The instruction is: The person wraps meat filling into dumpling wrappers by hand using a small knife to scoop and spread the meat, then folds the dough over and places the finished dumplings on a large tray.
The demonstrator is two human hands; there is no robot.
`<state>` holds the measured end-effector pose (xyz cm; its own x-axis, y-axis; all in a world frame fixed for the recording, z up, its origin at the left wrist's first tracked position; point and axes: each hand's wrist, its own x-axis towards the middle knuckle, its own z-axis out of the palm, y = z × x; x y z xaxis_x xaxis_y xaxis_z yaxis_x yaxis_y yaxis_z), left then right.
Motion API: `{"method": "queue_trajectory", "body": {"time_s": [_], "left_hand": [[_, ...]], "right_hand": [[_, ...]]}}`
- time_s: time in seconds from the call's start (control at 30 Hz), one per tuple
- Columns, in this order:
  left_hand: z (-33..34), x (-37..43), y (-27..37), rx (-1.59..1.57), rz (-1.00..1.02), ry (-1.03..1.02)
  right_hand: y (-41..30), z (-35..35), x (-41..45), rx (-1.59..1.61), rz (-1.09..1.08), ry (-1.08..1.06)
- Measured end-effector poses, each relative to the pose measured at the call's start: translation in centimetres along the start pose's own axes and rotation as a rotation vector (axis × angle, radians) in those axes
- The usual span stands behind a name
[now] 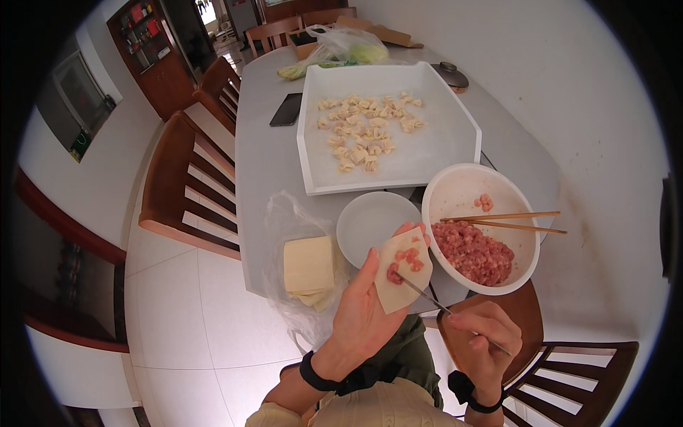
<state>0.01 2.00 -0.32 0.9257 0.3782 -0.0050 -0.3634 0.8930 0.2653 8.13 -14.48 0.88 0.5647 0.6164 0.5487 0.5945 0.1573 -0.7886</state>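
Observation:
On my left hand lies a dough wrapper with several small lumps of minced meat on it. My right hand grips a thin metal utensil, its tip touching the meat on the wrapper. To the right, a white bowl holds a mound of minced meat, with a pair of wooden chopsticks across its rim. A stack of square wrappers rests on a clear plastic bag at the left. Behind my left hand is a round whitish dish.
A large white tray holds many folded wontons. A black phone lies left of it on the grey table. Bagged vegetables, a cardboard box and a dark lid sit farther back. Wooden chairs flank the table.

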Motion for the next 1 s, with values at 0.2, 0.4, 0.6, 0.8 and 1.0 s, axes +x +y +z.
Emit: {"method": "queue_trajectory", "body": {"time_s": [0.2,0.4,0.6,0.8,1.0], "left_hand": [[0.4,0.0,0.0,0.006,-0.021,0.003],[0.6,0.0,0.0,0.032,-0.028,0.008],[0.4,0.0,0.0,0.048,-0.029,0.013],[0.5,-0.1,-0.1,0.044,-0.027,0.011],[0.5,-0.2,-0.2,0.047,-0.036,0.015]], "right_hand": [[0.1,0.4,-0.2,0.095,0.101,0.070],[0.7,0.8,-0.9,0.246,0.247,0.144],[0.3,0.2,-0.6,0.202,0.187,0.197],[0.6,0.7,-0.8,0.221,0.229,0.144],[1.5,0.4,-1.7,0.360,0.359,0.197]]}}
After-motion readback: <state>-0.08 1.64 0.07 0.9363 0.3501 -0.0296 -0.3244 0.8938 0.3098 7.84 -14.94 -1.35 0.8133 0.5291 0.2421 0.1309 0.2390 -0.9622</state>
